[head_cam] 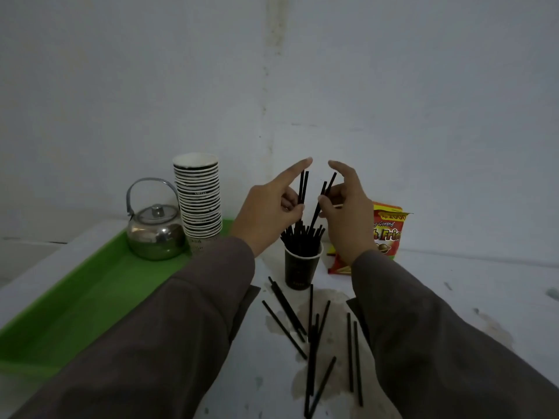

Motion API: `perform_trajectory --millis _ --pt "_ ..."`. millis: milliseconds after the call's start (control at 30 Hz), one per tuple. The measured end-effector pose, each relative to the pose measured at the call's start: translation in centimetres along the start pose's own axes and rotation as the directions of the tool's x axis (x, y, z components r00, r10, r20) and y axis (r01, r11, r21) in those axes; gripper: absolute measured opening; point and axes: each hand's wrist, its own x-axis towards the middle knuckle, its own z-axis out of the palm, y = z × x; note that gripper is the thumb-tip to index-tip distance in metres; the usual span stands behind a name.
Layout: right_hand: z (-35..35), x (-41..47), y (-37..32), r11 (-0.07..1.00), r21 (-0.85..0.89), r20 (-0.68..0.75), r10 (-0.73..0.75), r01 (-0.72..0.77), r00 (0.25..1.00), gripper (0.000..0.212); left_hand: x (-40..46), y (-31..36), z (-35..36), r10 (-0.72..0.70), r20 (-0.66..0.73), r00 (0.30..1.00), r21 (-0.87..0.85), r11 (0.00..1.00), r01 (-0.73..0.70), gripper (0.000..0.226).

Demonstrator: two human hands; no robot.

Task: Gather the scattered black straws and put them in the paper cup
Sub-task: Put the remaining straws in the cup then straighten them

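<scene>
A dark paper cup (301, 269) stands upright on the white table, with several black straws (299, 237) standing in it. Just above its left side, my left hand (267, 214) pinches two black straws (303, 189) between thumb and fingers, the index finger pointing out. Above the cup's right side, my right hand (348, 219) pinches two more straws (325, 193) that slant down into the cup. Several loose black straws (314, 334) lie scattered on the table in front of the cup, between my sleeves.
A green tray (75, 300) at the left holds a steel kettle (154, 232) and a tall stack of paper cups (199, 204). A red snack packet (384, 234) leans behind my right hand. The wall is close behind. The tabletop is stained around the straws.
</scene>
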Motion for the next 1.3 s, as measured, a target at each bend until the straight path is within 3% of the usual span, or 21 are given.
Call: perform_trajectory --millis 300,567,733,933,1033,1133,1200,1300 --pt "0.7 -0.8 2.0 0.995 -0.100 0.076 -0.016 0.023 0.997 0.045 0.0 -1.5 1.0 -0.011 0.040 0.999 0.023 1.000 0.010 0.063" --pt "1.3 -2.6 3.2 0.987 -0.160 0.171 0.021 0.006 0.985 0.041 -0.2 -3.3 2.1 -0.021 0.218 0.976 0.178 0.984 -0.019 0.054" --pt "1.3 -3.0 3.7 0.963 -0.268 0.244 0.024 0.043 0.969 0.034 -0.5 -4.0 2.3 -0.027 0.200 0.979 0.202 0.979 -0.014 0.034" --pt "1.6 -2.8 3.9 0.939 -0.338 0.242 0.016 0.069 0.970 0.034 -0.6 -4.0 2.3 -0.018 0.164 0.986 0.237 0.971 -0.022 0.035" --pt "1.4 -2.6 4.1 0.913 -0.394 0.257 -0.004 0.109 0.966 0.038 -0.5 -4.0 2.1 0.077 0.156 0.985 0.264 0.957 -0.117 0.030" --pt "1.0 -2.6 4.5 0.846 -0.494 0.346 -0.020 0.200 0.938 0.041 -0.5 -4.2 2.2 0.139 0.253 0.958 0.436 0.867 -0.241 0.032" --pt "0.7 -2.6 4.2 0.847 -0.499 0.325 -0.011 0.181 0.946 0.042 -0.6 -4.4 2.2 0.106 0.273 0.956 0.509 0.828 -0.237 0.035" --pt "-0.1 -2.8 3.1 0.906 -0.405 0.234 -0.026 0.121 0.972 0.046 -0.7 -3.6 1.8 0.132 0.214 0.968 0.476 0.851 -0.222 0.041"
